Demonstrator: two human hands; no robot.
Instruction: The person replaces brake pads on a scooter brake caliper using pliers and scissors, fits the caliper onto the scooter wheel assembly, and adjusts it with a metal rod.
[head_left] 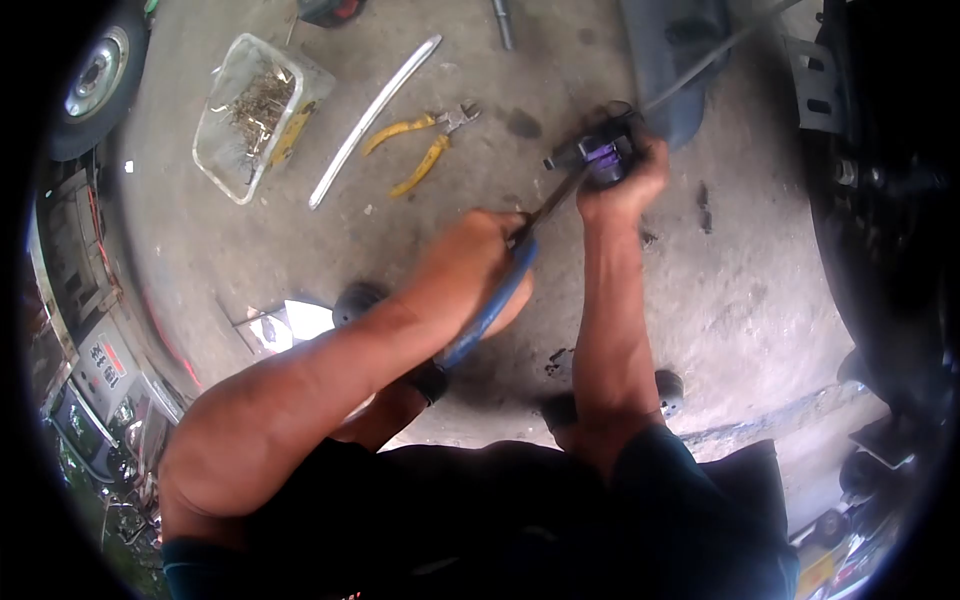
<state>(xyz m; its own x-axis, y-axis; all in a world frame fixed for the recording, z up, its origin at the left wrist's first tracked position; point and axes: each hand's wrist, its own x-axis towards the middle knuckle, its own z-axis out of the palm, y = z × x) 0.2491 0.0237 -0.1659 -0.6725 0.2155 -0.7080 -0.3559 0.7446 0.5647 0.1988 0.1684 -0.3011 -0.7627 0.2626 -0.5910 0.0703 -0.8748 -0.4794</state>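
My left hand (480, 265) is closed around the blue handle of a pair of pliers (490, 305). The pliers' dark, narrow jaws point up and right and reach the part in my other hand; whether they grip it is hard to see. My right hand (635, 185) holds a small black part (610, 145) with a purple piece in it, its exact kind unclear. A thin grey cable or rod (700, 65) runs from near this part toward the upper right. Yellow-handled cutting pliers (432, 140) lie on the floor, left of the part.
On the concrete floor (480, 90) lies a curved silver strip (370, 120), beside a whitish plastic bin (205, 150) of small metal bits. A grey panel (690, 110) lies at the upper right. A wheel (100, 75) stands at the upper left, and dark machinery (880, 230) lines the right side.
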